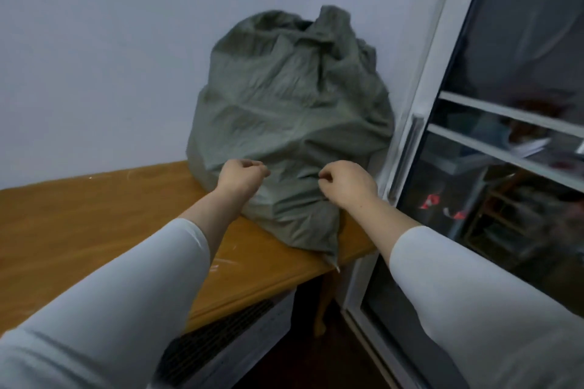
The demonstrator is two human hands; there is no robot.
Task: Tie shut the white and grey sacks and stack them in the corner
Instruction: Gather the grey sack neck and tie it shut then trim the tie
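A bulging grey sack (290,104) stands on the far right end of a wooden table (94,224), pushed into the corner between the wall and a window frame. Its neck is bunched and tied at the top. My left hand (241,175) rests against the sack's lower left side with fingers curled. At the lower right side my right hand (346,185) is curled too, its fingertips pinching the fabric. No white sack is in view.
A white window frame (414,136) with dark glass and horizontal bars rises at the right. A pale wall (110,73) stands behind the table. Under the table sits a white unit with a dark grille (221,335). A table leg (322,303) shows below the front edge.
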